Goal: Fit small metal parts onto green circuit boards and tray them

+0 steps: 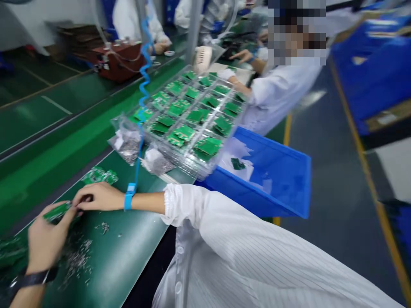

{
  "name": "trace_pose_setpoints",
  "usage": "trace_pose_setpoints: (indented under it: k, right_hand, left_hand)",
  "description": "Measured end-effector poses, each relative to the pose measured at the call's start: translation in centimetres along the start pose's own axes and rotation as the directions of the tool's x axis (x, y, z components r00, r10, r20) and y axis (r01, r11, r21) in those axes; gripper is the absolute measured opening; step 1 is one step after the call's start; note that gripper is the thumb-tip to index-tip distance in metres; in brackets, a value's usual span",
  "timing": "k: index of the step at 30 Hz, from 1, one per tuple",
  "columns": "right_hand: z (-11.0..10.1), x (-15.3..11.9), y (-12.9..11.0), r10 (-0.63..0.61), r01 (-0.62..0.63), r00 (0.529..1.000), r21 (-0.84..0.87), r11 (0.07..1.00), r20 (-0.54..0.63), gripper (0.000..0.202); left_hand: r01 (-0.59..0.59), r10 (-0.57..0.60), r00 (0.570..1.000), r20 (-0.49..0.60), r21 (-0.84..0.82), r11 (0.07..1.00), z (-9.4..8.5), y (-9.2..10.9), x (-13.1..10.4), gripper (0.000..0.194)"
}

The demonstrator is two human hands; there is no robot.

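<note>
The person's left hand (46, 239) is curling around a small rectangular green circuit board (57, 212), thumb and fingers closing on its edges. That board is sitting in the grip well to the near left of the landmark, a clear plastic compartmented tray (192, 166) that is carrying stacks of green circuit boards (208, 147). The right hand (102, 196), also near-left of the tray, is bringing its bent fingers and thumb close together at the board's end; blur is hiding whether anything is pinched there, so its hold cannot be told.

A blue wrist strap (129, 196) is circling the right wrist, and a blue coiled cord (145, 55) is running down to it past the tray's left side. Two clear bags of small metal parts, one farther left (128, 145) and one closer in (157, 160), are lying by the tray's near-left corner. Farther out from that corner, loose green boards (99, 175) are resting just beyond the right hand, and tiny silvery metal pieces (78, 259) are scattering across the smooth green worktop (122, 248).

A blue plastic bin (257, 201) holding white sheets is standing right of the tray. A white-coated co-worker (276, 90) is reaching in past the tray's far right side.
</note>
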State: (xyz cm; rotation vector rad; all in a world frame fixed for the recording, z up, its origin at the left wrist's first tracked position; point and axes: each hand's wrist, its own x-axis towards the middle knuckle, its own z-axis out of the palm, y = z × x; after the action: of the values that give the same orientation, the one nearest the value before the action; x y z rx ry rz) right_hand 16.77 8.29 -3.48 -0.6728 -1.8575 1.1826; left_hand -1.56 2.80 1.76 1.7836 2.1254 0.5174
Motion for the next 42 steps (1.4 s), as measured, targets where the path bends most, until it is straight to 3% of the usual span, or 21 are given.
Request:
trace_pose_setpoints:
  k: [5,10,16,23,25,28,30,36,42]
  right_hand:
    - [0.7,-0.7,0.0,0.035,-0.035,0.999,0.065,0.997,0.008,0.011]
    - [1.8,-2.3,-0.6,0.125,-0.102,0.988,0.235,0.967,-0.087,0.009]
    - [1.8,-2.5,0.1,0.19,-0.136,0.971,0.314,0.94,-0.148,0.008]
    - [1.6,-2.7,0.1,0.199,-0.117,0.953,0.328,0.937,-0.228,0.017]
    - [1.6,-2.7,-0.1,0.183,-0.104,0.949,0.294,0.95,-0.256,0.016]
    - [1.5,-2.7,-0.4,0.161,-0.089,0.942,0.246,0.965,-0.293,0.014]
    - [1.5,-2.7,-0.6,0.154,-0.083,0.939,0.23,0.97,-0.309,0.013]
    - [1.4,-2.9,-1.3,0.089,-0.044,0.93,0.133,0.99,-0.356,0.01]
    - [1.3,-3.0,-1.6,0.047,-0.025,0.94,0.07,0.997,-0.337,0.008]
  left_hand:
    - [-0.048,0.042,0.998,-0.052,-0.125,0.991,0.8,0.0,-0.7,0.042]
    - [-0.11,0.09,0.993,-0.079,-0.305,0.946,1.8,0.4,-2.5,0.038]
    - [0.011,0.034,0.998,0.053,-0.676,0.737,3.0,0.5,-2.7,0.031]
    - [0.033,0.075,0.99,0.12,-0.708,0.705,3.1,1.1,-3.2,0.03]
    - [0.07,0.02,0.993,0.115,-0.726,0.684,3.0,1.2,-3.2,0.03]
    - [0.215,-0.109,0.976,0.186,-0.791,0.573,3.0,1.2,-3.2,0.031]
    - [0.25,-0.13,0.968,0.214,-0.806,0.537,3.0,1.0,-3.1,0.029]
    - [0.007,0.015,1.0,0.027,-0.66,0.751,2.8,0.2,-2.8,0.03]
    - [-0.054,0.027,0.998,-0.059,-0.525,0.849,2.3,0.4,-2.9,0.035]
